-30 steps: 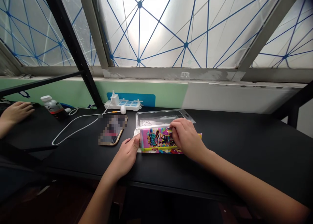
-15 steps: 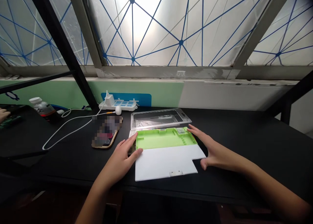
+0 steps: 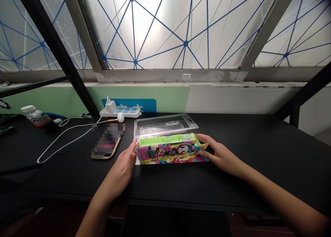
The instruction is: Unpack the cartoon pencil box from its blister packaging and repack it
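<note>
A lime-green pencil case (image 3: pixel 169 139) lies on the black desk, its tray partly showing behind its raised flap lid (image 3: pixel 168 151). The lid stands up at the front, its brightly printed cartoon face towards me. Beneath it, a colourful printed card or panel (image 3: pixel 178 160) shows along the desk. My left hand (image 3: pixel 124 166) is closed against the left end of the case, thumb near the lid's edge. At the right end, my right hand (image 3: pixel 217 152) grips the lid, thumb in front and fingers behind. Right behind the case lies a clear plastic blister shell (image 3: pixel 161 125).
A phone (image 3: pixel 108 140) with a blurred screen lies to the left. A white cable (image 3: pixel 58 135) loops beside it from a power strip (image 3: pixel 124 111) at the wall. A bottle (image 3: pixel 38 116) leans at far left. Black metal frame bars (image 3: pixel 55 54) rise at both sides.
The lid, which lay flat towards me with its white inside up, is now swung up, showing its printed face. My right hand has closed on it. The view has shifted slightly right.
</note>
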Tool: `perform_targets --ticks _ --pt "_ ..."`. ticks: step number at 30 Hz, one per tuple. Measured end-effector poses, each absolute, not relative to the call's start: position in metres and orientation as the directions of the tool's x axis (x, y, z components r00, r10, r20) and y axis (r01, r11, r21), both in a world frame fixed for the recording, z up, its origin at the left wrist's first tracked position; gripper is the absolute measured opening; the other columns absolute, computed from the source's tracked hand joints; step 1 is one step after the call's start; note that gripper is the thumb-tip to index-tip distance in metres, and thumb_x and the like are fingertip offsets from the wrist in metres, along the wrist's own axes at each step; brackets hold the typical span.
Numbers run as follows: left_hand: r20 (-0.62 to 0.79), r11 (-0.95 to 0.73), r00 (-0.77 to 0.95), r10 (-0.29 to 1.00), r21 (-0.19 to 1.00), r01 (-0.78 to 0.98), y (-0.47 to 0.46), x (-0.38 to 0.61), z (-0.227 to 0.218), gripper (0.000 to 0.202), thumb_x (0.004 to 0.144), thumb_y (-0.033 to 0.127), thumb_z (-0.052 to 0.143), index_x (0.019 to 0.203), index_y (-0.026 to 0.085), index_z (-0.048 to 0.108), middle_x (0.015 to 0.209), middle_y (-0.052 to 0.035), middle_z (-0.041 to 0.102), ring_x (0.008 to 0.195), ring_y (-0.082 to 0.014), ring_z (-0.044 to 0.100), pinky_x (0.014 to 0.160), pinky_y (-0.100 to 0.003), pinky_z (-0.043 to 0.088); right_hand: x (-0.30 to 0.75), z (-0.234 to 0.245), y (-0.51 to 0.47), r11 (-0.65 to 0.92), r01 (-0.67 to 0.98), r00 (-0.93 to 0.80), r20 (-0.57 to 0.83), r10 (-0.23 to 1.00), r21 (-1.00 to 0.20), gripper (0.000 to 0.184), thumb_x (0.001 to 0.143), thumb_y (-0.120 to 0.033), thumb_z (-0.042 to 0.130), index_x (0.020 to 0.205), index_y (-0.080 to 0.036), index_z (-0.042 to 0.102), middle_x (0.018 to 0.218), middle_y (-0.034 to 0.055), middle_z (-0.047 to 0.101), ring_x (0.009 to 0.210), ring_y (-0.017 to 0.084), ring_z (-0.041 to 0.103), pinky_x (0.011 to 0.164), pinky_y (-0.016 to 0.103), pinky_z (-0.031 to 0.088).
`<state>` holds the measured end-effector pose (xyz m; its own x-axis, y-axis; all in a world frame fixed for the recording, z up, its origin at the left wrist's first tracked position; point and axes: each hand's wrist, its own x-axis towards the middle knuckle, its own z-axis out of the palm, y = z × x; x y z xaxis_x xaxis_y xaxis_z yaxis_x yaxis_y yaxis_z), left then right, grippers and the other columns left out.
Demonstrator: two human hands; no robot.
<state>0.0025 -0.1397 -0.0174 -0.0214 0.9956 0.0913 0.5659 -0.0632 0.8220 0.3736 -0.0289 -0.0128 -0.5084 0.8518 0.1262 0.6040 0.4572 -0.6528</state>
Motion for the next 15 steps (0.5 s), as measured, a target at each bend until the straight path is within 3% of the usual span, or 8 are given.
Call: perform_targets --ticks 3,8,11,15 --pt "0.130 -0.110 0.011 0.992 0.793 0.599 -0.139 0.004 -0.016 0.075 0.101 0.065 0.039 0.161 0.023 0.028 0.164 -0.0097 0.036 0.151 -0.0309 0.033 0.123 -0.048 0.028 0.372 -0.015 -0.032 0.436 0.625 -0.489 0.110 0.865 -0.648 0.072 0.090 -0.058 0.064 0.150 -0.030 0.035 0.151 0.0116 0.053 0.129 0.033 0.058 0.107 0.052 0.048" --pt "0.170 -0.104 -0.036 0.985 0.742 0.662 -0.146 0.010 -0.010 0.089 0.089 0.061 0.066 0.161 0.031 0.022 0.144 -0.0083 0.062 0.134 -0.0323 0.057 0.111 -0.048 0.046 0.372 -0.018 -0.035 0.428 0.616 -0.474 0.122 0.872 -0.662 0.072 0.088 -0.057 0.066 0.148 -0.031 0.037 0.143 0.0114 0.061 0.124 0.034 0.063 0.104 0.055 0.051" --pt "0.355 -0.206 -0.066 0.933 0.673 0.710 -0.150 0.014 -0.012 0.087 0.087 0.058 0.070 0.159 0.034 0.027 0.141 -0.0069 0.064 0.128 -0.0322 0.062 0.106 -0.048 0.051 0.373 -0.019 -0.038 0.459 0.595 -0.468 0.180 0.865 -0.660 0.069 0.090 -0.054 0.065 0.150 -0.032 0.038 0.143 0.0103 0.061 0.128 0.034 0.060 0.103 0.053 0.053" --pt "0.613 -0.335 -0.045 0.789 0.489 0.805 -0.135 0.018 -0.004 0.078 0.089 0.054 0.070 0.155 0.031 0.036 0.143 -0.0106 0.062 0.122 -0.0322 0.065 0.103 -0.048 0.053 0.368 -0.007 -0.028 0.517 0.590 -0.404 0.329 0.854 -0.620 0.066 0.092 -0.053 0.061 0.151 -0.030 0.043 0.150 0.0103 0.055 0.127 0.034 0.061 0.090 0.048 0.061"
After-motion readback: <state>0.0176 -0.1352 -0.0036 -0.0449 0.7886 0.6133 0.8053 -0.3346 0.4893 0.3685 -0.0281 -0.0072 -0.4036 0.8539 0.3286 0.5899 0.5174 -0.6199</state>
